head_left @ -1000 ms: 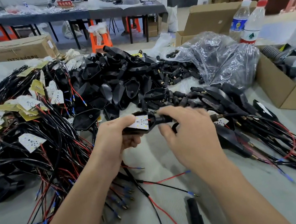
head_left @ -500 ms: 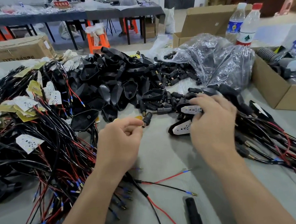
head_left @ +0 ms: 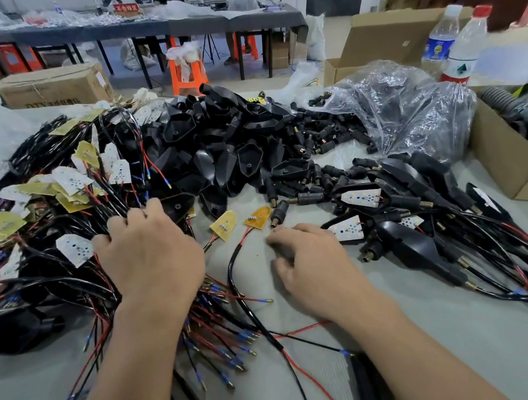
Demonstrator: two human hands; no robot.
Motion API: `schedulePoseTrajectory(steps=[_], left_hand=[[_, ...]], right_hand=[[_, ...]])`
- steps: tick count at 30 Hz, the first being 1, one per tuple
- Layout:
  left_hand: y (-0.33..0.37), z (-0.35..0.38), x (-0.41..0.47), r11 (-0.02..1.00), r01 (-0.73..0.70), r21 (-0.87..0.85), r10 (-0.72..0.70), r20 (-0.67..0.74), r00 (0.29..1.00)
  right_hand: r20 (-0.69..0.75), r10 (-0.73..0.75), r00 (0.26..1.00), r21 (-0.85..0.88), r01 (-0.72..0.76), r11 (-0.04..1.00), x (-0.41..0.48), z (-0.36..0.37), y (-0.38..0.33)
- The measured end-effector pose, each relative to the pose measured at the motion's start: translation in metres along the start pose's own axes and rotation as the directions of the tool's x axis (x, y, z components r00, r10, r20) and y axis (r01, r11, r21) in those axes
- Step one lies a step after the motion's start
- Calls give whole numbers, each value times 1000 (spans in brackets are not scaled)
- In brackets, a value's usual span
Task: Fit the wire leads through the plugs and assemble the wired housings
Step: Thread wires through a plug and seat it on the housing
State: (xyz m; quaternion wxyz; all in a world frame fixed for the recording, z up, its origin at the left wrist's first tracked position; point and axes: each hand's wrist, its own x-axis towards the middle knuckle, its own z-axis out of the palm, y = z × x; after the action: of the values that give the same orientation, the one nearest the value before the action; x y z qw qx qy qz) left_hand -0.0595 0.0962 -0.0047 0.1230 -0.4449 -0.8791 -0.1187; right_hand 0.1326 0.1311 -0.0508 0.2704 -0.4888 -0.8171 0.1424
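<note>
Just in front of the heap of black housings (head_left: 235, 143), a wire lead (head_left: 231, 271) lies on the grey surface (head_left: 28, 382), a black cable ending in a small yellow board. Beside it rests the right hand (head_left: 311, 260), loosely curled and empty. Left of the heap, the left hand (head_left: 148, 252) digs into the wire bundle (head_left: 46, 262); I cannot tell whether it grips.

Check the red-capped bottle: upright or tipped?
Upright: the red-capped bottle stands cap-up behind the plastic bag, which hides its base.

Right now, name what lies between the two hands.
Head view: between the left hand and the right hand, a black cable curves across the grey table, its red lead running up to a yellow board.
</note>
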Motion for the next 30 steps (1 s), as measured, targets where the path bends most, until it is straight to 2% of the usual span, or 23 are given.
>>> schedulePoseTrajectory(steps=[2,5,7,10,12,15,17,19,20,21,23,24,25,28,30], left_hand=[[2,0,1,997,34,-63,-33,10,999],[2,0,3,968,52,-244,-72,-75,995],[-9,-1,10,958,95,-271,-130,-112,985],[-19,-1,16,952,147,-270,-166,-50,985],[-13,1,13,948,91,-305,-119,-75,990],[2,3,1,907,-88,-411,27,-153,988],[10,2,-5,825,-188,-533,92,-202,975],[20,-2,-12,688,-300,-661,171,-254,952],[27,-3,-17,598,-360,-716,234,-273,933],[34,-2,-25,503,-399,-766,292,-284,913],[47,-2,-40,352,-400,-846,378,-263,888],[52,-2,-45,305,-387,-870,407,-248,879],[55,-1,-48,276,-378,-884,429,-239,871],[53,0,-46,250,-303,-920,495,-148,856],[50,1,-44,306,-195,-932,545,4,838]], right_hand=[[-12,0,1000,0,0,1000,0,1,0],[-13,5,1000,11,-5,1000,0,1,1],[0,17,1000,24,-17,1000,-1,-1,1],[11,17,1000,38,-18,999,-2,-3,2],[19,32,999,27,-33,999,0,-4,2],[68,56,996,24,-58,998,0,-4,3],[77,96,992,65,-101,993,-1,-8,1],[26,171,985,211,-173,962,-2,-13,-2],[19,212,977,340,-205,918,-3,-16,-4],[49,245,968,505,-235,830,-4,-19,-6],[160,280,947,798,-290,527,-6,-25,-13],[191,297,936,866,-303,397,-6,-28,-16],[193,321,927,891,-302,338,-5,-30,-16],[85,389,917,899,-239,368,3,-41,-10],[-16,447,894,919,-164,359,8,-50,0]])
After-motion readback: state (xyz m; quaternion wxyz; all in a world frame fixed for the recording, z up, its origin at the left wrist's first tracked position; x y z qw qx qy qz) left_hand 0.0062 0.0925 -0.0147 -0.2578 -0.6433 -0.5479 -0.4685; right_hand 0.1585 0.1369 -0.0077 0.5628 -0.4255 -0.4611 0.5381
